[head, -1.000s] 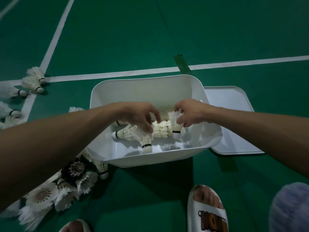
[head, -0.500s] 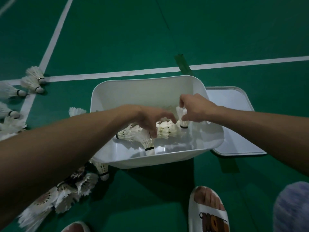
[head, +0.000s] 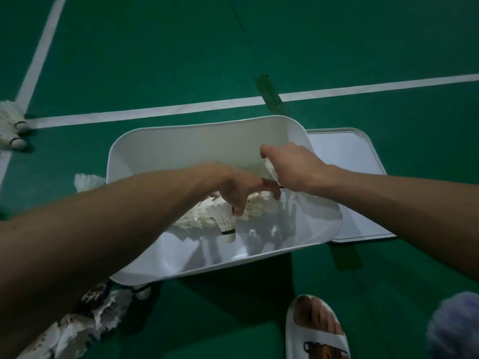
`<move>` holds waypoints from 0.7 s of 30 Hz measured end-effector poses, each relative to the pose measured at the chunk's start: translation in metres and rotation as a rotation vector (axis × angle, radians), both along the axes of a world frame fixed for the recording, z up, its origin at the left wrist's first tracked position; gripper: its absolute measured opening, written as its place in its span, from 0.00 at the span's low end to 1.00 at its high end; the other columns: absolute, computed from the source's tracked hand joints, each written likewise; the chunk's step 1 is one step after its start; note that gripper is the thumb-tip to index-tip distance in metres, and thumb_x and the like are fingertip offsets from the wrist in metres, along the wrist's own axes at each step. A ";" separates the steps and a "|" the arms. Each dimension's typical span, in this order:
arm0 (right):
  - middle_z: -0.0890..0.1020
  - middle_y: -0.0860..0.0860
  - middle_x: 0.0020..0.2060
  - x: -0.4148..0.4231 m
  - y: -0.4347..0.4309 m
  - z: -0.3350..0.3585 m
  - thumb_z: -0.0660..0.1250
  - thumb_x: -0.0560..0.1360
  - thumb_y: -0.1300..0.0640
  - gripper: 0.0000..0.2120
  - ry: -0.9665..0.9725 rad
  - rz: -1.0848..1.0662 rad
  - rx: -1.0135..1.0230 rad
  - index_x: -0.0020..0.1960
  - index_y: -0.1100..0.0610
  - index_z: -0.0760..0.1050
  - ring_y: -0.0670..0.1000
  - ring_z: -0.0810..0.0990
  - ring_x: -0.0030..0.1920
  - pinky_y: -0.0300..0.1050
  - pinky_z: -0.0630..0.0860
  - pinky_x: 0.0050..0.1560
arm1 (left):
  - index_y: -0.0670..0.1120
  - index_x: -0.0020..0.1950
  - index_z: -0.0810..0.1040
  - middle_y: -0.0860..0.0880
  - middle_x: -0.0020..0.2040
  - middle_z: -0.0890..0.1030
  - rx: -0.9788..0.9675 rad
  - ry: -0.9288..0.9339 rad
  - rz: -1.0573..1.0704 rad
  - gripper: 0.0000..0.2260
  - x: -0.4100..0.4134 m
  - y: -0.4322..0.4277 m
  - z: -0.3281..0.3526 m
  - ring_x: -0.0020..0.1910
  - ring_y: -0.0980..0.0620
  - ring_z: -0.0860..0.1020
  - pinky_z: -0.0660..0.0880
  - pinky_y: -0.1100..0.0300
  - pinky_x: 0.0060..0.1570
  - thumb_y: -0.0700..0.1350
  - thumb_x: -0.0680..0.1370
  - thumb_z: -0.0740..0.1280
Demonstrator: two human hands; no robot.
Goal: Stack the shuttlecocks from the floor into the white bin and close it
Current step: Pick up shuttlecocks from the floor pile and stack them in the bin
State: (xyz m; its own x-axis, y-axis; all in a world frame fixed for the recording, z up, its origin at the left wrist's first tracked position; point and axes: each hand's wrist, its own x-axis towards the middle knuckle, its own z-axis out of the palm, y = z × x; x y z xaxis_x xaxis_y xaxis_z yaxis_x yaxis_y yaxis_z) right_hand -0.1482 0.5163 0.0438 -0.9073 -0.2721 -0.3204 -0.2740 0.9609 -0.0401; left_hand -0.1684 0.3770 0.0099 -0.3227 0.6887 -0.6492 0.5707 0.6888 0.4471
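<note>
Now, right grip [head: 293,169] pinches a shuttlecock [head: 270,168], cork hidden. Left grip [head: 241,187] covers the pile [head: 207,216] inside the white bin [head: 181,146]: grasping or merely touching, can't tell. The lid [head: 344,156] lies beside, on dim green court floor [head: 363,47].

Beneath left hand [head: 241,187] and right hand [head: 293,167], in white rectangular plastic bin [head: 181,130]: white feather shuttlecocks [head: 223,218]. Right of right hand: flat white plastic lid [head: 344,156].
</note>
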 end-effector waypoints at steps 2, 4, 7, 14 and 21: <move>0.78 0.61 0.53 -0.001 0.002 0.000 0.74 0.69 0.62 0.28 0.009 -0.020 -0.029 0.65 0.56 0.66 0.62 0.77 0.49 0.50 0.72 0.43 | 0.57 0.71 0.60 0.52 0.67 0.64 -0.002 0.011 -0.019 0.39 -0.001 0.005 -0.001 0.50 0.53 0.70 0.69 0.65 0.39 0.32 0.67 0.71; 0.78 0.61 0.55 -0.002 0.003 0.001 0.69 0.72 0.65 0.26 0.002 -0.034 -0.055 0.67 0.56 0.66 0.62 0.77 0.50 0.49 0.71 0.42 | 0.57 0.71 0.60 0.50 0.68 0.66 -0.025 0.012 -0.046 0.39 0.000 0.009 -0.007 0.53 0.48 0.73 0.75 0.55 0.48 0.33 0.66 0.71; 0.77 0.60 0.56 -0.004 0.003 0.003 0.67 0.72 0.68 0.27 -0.009 -0.053 -0.068 0.68 0.56 0.65 0.61 0.76 0.51 0.47 0.69 0.41 | 0.57 0.71 0.60 0.51 0.71 0.65 -0.031 -0.031 -0.060 0.40 0.002 0.010 -0.013 0.62 0.46 0.73 0.75 0.46 0.57 0.32 0.66 0.71; 0.79 0.60 0.55 -0.003 0.005 0.001 0.65 0.74 0.67 0.26 0.031 -0.063 -0.141 0.69 0.52 0.65 0.59 0.75 0.45 0.45 0.67 0.39 | 0.60 0.72 0.58 0.51 0.69 0.65 0.008 -0.023 0.020 0.41 -0.005 -0.007 -0.011 0.60 0.51 0.71 0.73 0.55 0.56 0.33 0.68 0.71; 0.79 0.57 0.52 -0.007 0.007 0.001 0.69 0.73 0.65 0.25 -0.013 -0.173 -0.283 0.66 0.51 0.68 0.54 0.73 0.44 0.45 0.70 0.41 | 0.58 0.71 0.62 0.54 0.70 0.64 0.059 -0.033 0.091 0.36 -0.008 -0.022 -0.005 0.35 0.72 0.69 0.66 0.73 0.33 0.33 0.71 0.70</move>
